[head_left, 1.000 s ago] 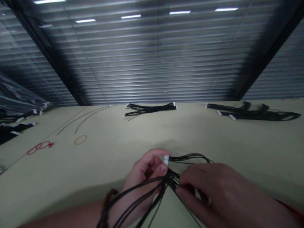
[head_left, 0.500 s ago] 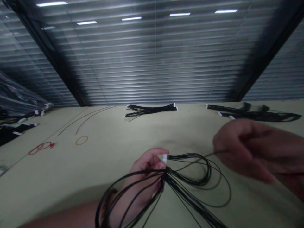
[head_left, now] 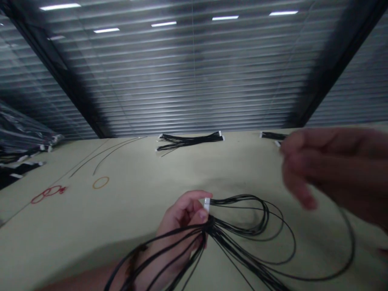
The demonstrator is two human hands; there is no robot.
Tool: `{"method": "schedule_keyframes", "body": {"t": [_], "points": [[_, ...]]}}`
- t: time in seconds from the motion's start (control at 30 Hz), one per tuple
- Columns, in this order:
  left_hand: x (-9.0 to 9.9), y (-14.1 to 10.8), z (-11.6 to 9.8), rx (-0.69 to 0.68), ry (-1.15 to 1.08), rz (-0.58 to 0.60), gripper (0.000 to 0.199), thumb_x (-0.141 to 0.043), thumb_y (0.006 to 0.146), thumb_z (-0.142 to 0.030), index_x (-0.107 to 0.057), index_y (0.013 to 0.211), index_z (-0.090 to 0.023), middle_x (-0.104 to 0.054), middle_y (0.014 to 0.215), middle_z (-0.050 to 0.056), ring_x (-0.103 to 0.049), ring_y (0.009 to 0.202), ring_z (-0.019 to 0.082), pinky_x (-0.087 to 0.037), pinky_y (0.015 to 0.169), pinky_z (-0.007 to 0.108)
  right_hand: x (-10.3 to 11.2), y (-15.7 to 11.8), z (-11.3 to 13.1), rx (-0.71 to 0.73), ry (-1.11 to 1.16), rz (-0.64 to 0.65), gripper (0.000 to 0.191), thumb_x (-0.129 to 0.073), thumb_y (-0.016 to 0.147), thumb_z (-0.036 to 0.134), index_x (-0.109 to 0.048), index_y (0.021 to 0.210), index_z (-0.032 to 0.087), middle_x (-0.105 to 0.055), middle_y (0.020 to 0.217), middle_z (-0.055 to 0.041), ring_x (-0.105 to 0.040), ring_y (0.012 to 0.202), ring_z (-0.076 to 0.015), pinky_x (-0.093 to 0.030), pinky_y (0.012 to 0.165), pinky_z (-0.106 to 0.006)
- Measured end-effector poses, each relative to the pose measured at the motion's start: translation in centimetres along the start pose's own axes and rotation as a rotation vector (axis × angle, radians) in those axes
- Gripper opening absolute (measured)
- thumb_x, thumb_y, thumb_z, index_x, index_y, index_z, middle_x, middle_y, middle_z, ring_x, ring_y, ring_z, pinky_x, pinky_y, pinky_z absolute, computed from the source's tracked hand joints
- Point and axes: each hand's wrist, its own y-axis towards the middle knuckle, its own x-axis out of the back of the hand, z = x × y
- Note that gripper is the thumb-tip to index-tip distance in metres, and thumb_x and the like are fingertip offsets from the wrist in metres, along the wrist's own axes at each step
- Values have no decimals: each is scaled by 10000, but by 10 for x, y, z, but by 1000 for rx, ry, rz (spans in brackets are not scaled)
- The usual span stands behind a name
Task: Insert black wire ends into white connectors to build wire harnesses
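My left hand (head_left: 182, 226) pinches a white connector (head_left: 207, 205) between thumb and fingers, low in the middle of the view. Black wires (head_left: 242, 200) leave the connector and curve back in a loop to a gathered point (head_left: 209, 224) at the same hand. From there the wire bundle (head_left: 239, 258) fans out downward left and right. At the right, my right hand (head_left: 321, 169) is raised and blurred, fingers closed. A single black wire (head_left: 352, 246) arcs from the bundle up to it; its end is hidden by the hand.
Finished-looking black harnesses (head_left: 190, 140) lie at the table's back edge, with another (head_left: 271, 136) partly behind my right hand. Left are loose wires (head_left: 112, 151), a yellow rubber band (head_left: 100, 182), red loops (head_left: 48, 194) and plastic-wrapped harnesses (head_left: 27, 133). Window blinds (head_left: 194, 72) stand behind.
My right hand has moved up and turned over; the wire that ran straight to it now bows out in a wide arc. My left hand keeps its grip on the connector.
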Motion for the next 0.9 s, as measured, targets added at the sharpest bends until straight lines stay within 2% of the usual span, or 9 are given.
{"method": "schedule_keyframes", "body": {"t": [0.03,0.07,0.17,0.23,0.4,0.57,0.9], "points": [[0,-1,-1,0,-12,21,224,-652,787,-334,-627,979,-220,-514,667,-35,-419,450,52,-354,390,157,-13,-4,11,-28,163,146,262,-392,899,308,-524,696,207,-552,502,41,-532,427,-71,-380,412,-152],[0,-1,-1,0,-25,42,215,-640,800,-329,-626,986,-222,-495,655,-42,-408,444,46,-355,389,149,-25,-8,19,-67,166,181,224,-437,864,263,-522,665,206,-548,500,45,-513,421,-69,-360,396,-156],[1,0,1,-55,-101,149,181,-605,831,-307,-626,993,-229,-458,626,-53,-404,450,44,-371,396,133,-54,-19,28,-55,-33,161,156,-469,828,201,-534,686,205,-564,560,40,-483,451,-81,-321,406,-193],[1,1,4,-96,-150,208,161,-590,845,-282,-628,997,-244,-456,630,-55,-392,456,40,-376,402,125,-62,-25,26,-10,-129,152,137,-468,837,198,-535,717,205,-572,595,35,-493,488,-93,-322,435,-209],[2,3,8,-155,-165,258,159,-576,861,-236,-633,1008,-253,-450,633,-59,-380,460,29,-362,415,115,-63,-30,24,51,-162,121,131,-493,815,181,-541,698,216,-560,573,46,-489,482,-100,-303,445,-219],[1,2,9,-172,-129,234,174,-570,867,-204,-634,1019,-256,-454,658,-57,-370,460,19,-358,422,114,-63,-30,28,90,-193,60,116,-525,768,158,-543,668,214,-543,550,43,-474,462,-103,-286,436,-224],[3,3,13,-197,-73,267,185,-562,873,-247,-619,1047,-269,-456,640,-55,-405,486,34,-306,411,128,-65,-32,26,109,-234,47,129,-532,787,174,-519,666,217,-529,558,43,-462,480,-118,-271,479,-255]]}}
